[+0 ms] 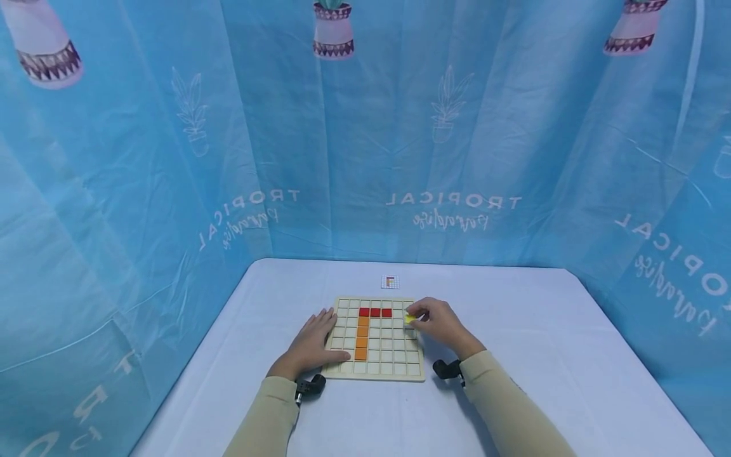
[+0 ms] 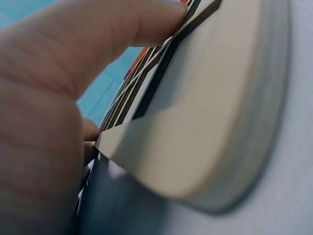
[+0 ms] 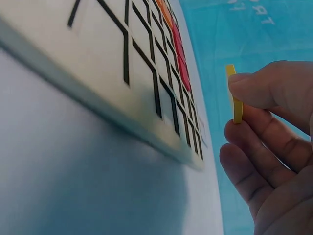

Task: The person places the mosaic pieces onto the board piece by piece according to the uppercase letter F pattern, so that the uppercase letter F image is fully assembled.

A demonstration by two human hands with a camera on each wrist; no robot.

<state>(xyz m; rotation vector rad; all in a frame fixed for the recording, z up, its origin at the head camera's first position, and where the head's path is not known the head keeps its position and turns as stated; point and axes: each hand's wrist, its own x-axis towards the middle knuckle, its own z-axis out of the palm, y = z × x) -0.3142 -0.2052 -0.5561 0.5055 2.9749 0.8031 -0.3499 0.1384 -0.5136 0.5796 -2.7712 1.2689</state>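
A cream board (image 1: 394,378) with a square grid lies on the white table. Three red tiles (image 1: 375,312) sit side by side in its upper part, and a column of several orange tiles (image 1: 362,332) runs down below the left one. My left hand (image 1: 311,343) rests on the board's left edge, fingers straight and thumb spread over the near cells. In the left wrist view, the thumb (image 2: 156,22) reaches across the board's rim. My right hand (image 1: 442,325) pinches a yellow tile (image 3: 237,108) between thumb and fingers, above the board's upper right side.
Behind the board lies a small card (image 1: 390,282) printed with a grid and a coloured pattern. The white table (image 1: 514,330) extends around the board. Blue printed curtains (image 1: 365,152) surround the table at the back and sides.
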